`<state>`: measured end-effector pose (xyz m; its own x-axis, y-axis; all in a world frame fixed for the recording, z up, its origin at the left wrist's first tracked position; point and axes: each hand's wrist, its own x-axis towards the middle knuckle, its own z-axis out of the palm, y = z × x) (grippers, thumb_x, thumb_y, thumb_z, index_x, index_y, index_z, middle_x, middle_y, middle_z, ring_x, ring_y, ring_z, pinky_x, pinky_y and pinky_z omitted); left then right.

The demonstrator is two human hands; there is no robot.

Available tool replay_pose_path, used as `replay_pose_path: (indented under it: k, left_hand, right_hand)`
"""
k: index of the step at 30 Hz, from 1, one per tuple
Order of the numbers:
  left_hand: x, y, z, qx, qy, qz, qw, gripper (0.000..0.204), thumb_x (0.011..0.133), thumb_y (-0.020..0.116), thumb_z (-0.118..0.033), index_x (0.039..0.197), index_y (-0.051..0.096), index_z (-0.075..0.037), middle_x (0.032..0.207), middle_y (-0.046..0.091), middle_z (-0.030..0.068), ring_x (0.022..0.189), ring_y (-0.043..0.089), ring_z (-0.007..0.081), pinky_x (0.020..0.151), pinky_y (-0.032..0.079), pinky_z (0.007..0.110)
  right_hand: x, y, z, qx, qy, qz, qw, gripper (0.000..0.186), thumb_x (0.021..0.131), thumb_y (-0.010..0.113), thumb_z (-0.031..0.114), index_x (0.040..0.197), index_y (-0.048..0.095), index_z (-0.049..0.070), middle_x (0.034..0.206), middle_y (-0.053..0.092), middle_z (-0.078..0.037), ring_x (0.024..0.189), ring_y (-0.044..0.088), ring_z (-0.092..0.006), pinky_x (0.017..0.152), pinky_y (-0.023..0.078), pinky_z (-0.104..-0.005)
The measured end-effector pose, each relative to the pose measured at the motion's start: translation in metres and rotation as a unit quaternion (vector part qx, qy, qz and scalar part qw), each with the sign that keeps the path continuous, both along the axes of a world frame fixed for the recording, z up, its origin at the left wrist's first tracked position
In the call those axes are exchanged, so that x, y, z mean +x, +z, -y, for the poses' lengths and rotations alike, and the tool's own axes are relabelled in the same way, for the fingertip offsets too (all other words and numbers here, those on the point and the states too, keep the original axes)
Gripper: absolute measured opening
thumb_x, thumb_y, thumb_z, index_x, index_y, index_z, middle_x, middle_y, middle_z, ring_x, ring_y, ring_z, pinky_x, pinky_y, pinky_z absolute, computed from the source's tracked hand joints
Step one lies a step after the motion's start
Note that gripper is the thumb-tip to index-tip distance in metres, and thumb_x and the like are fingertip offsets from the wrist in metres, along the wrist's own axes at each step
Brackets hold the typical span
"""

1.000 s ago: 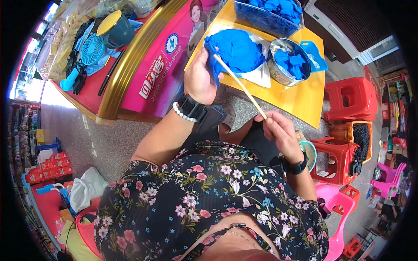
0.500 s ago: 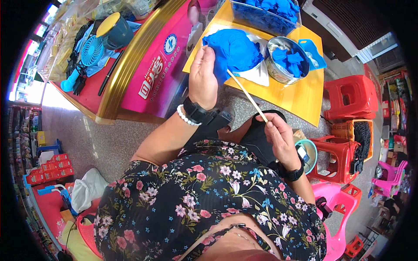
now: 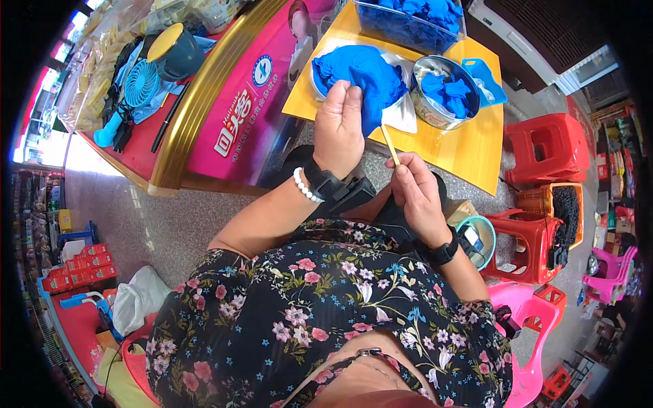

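Note:
My left hand [image 3: 339, 126] is closed on a piece of bright blue fabric [image 3: 373, 109] at the front of a blue heap [image 3: 350, 64] resting on a white surface on the yellow table [image 3: 469, 163]. My right hand [image 3: 415, 187] grips a thin wooden stick [image 3: 389, 143], whose far end goes into the hanging blue piece just right of my left fingers. Beside the heap stands a round metal tin [image 3: 442, 122] with more blue pieces inside. A clear plastic box [image 3: 408, 41] at the back holds further blue pieces, and a small blue plastic basket [image 3: 490, 95] sits right of the tin.
A pink counter [image 3: 231, 109] with gold trim, carrying a small fan [image 3: 139, 85] and a mug [image 3: 173, 58], borders the table's left. Red stools [image 3: 544, 146], an orange crate [image 3: 534, 200], a teal bucket [image 3: 483, 258] and pink chairs [image 3: 517, 306] are at the right.
My left hand has moved right and slightly down with the blue piece. My right hand has moved up and left, pushing more of the stick in behind the fabric, so less of it shows.

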<state>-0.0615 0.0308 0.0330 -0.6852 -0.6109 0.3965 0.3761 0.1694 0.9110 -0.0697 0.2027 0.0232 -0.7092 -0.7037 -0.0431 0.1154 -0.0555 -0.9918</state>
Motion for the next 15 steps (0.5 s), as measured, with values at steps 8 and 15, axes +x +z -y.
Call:
replay_pose_path:
  k: [8, 15]
  left_hand:
    - [0.002, 0.029, -0.005, 0.035, 0.006, -0.039, 0.999, 0.024, 0.098, 0.046, -0.022, 0.087, 0.053, -0.003, 0.071, 0.045, -0.0054, 0.067, 0.039, 0.0041, 0.058, 0.036, 0.023]
    - [0.004, 0.016, 0.001, -0.118, -0.007, 0.010, 0.993, 0.017, 0.095, 0.051, -0.017, 0.086, 0.054, -0.003, 0.062, 0.043, 0.0004, 0.058, 0.040, 0.0072, 0.051, 0.036, 0.025]
  right_hand:
    - [-0.010, -0.001, -0.006, -0.067, 0.039, 0.097, 0.992, 0.017, 0.099, 0.044, 0.022, 0.099, 0.051, 0.006, 0.070, 0.039, 0.007, 0.061, 0.033, -0.0019, 0.051, 0.026, -0.0170]
    - [-0.011, 0.006, -0.003, -0.025, 0.029, 0.006, 0.999, 0.018, 0.099, 0.044, 0.019, 0.103, 0.052, 0.003, 0.072, 0.042, 0.005, 0.063, 0.036, -0.0035, 0.055, 0.031, -0.0178]
